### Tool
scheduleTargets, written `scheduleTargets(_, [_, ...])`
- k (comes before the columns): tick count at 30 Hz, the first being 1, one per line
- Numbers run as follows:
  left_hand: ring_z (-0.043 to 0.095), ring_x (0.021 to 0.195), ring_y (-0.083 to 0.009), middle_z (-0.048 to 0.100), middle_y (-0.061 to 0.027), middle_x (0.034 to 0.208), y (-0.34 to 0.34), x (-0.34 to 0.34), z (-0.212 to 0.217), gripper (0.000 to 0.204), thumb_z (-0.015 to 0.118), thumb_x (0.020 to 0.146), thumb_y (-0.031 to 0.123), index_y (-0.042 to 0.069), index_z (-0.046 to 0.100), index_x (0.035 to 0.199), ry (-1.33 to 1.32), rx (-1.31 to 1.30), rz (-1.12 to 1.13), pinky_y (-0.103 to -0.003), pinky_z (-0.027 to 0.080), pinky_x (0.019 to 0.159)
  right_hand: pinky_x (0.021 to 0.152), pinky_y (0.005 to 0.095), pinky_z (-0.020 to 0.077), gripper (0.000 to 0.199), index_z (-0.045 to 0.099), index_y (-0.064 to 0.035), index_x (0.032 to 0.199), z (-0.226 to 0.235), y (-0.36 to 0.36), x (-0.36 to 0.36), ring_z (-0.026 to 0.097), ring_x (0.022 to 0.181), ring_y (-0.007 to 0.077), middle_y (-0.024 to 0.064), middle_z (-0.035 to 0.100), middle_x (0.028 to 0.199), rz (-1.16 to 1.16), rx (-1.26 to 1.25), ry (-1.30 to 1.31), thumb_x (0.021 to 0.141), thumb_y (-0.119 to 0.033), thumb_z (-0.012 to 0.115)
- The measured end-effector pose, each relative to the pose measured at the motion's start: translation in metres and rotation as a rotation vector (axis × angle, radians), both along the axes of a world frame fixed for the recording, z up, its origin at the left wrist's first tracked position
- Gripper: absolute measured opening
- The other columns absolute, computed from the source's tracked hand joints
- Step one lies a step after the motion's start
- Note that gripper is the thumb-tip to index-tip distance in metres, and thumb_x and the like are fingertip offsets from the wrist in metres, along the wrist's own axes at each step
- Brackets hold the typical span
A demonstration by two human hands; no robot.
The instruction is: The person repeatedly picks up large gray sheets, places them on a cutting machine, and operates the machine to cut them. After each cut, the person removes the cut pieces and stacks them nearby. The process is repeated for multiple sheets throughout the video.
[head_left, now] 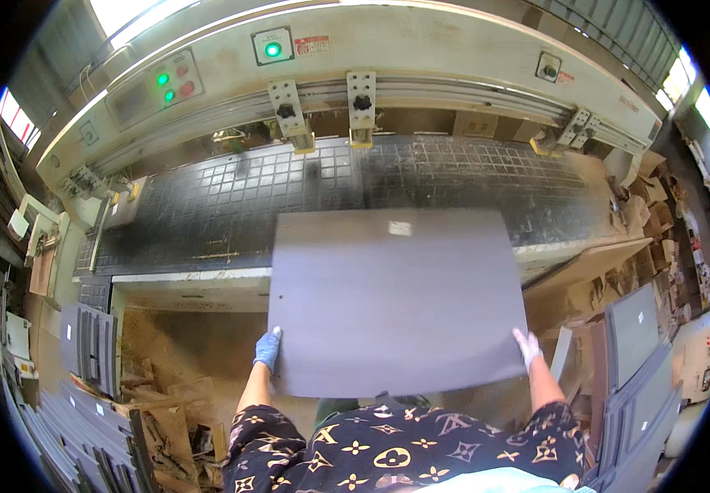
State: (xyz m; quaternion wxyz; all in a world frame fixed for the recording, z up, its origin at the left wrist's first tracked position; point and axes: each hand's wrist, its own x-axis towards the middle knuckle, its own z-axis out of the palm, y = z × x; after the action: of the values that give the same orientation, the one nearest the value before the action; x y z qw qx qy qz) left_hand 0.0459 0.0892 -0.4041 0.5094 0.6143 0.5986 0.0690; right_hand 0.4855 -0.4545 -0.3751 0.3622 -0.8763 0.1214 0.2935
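Observation:
A large flat grey panel (396, 304) spans the space between my two hands, its far part over the front edge of the black machine bed (231, 214). A small white label (400, 228) lies near its far edge, and a small dark hole shows by the left edge. My left hand (268, 348), in a blue glove, grips the panel's left edge, thumb on top. At the right edge, my right hand (527, 347) in a pale glove grips it too. The fingers under the panel are hidden on both sides.
Over the bed runs a machine beam (437, 49) with clamp blocks (361, 103), lit green buttons and a control panel (153, 86). Grey panels stand stacked at lower left (92, 345) and right (638, 337). Cardboard scraps (659, 218) pile up at the right end.

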Motion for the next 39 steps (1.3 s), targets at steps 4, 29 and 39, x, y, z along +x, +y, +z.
scheduleTargets(4, [0.056,0.099,-0.0251,0.060,-0.0124,0.111,-0.045,-0.060,-0.006,0.058,0.047,0.089,0.048,-0.001,0.053,0.118,-0.200,-0.212,0.358,-0.038,0.044,0.088,0.091,0.0344,0.0424,0.056,0.046,0.0014,0.124,0.035,0.120,0.066,0.055,0.103,0.0231,0.0153,0.055,0.117,0.224,0.377,-0.066,0.080,-0.029,0.066])
scheduleTargets(29, [0.059,0.097,-0.0268,0.056,-0.0069,0.112,-0.137,0.146,-0.042,0.039,0.050,0.091,0.036,0.011,0.047,0.121,-0.549,-0.497,0.785,-0.047,0.049,0.078,0.095,0.0366,0.0376,0.065,0.052,0.0030,0.119,-0.089,0.239,-0.049,0.050,0.113,0.0322,0.0188,0.056,0.119,0.153,0.290,-0.001,0.087,-0.054,0.045])
scheduleTargets(39, [0.060,0.081,-0.0223,0.058,-0.0098,0.100,-0.138,0.086,-0.026,0.040,0.047,0.091,0.043,0.012,0.046,0.117,-0.456,-0.556,0.418,-0.037,0.053,0.057,0.094,0.0378,0.0389,0.057,0.049,0.0017,0.121,-0.050,0.248,-0.035,0.053,0.108,0.0320,0.0193,0.055,0.117,0.280,0.261,-0.196,0.084,-0.042,0.057])
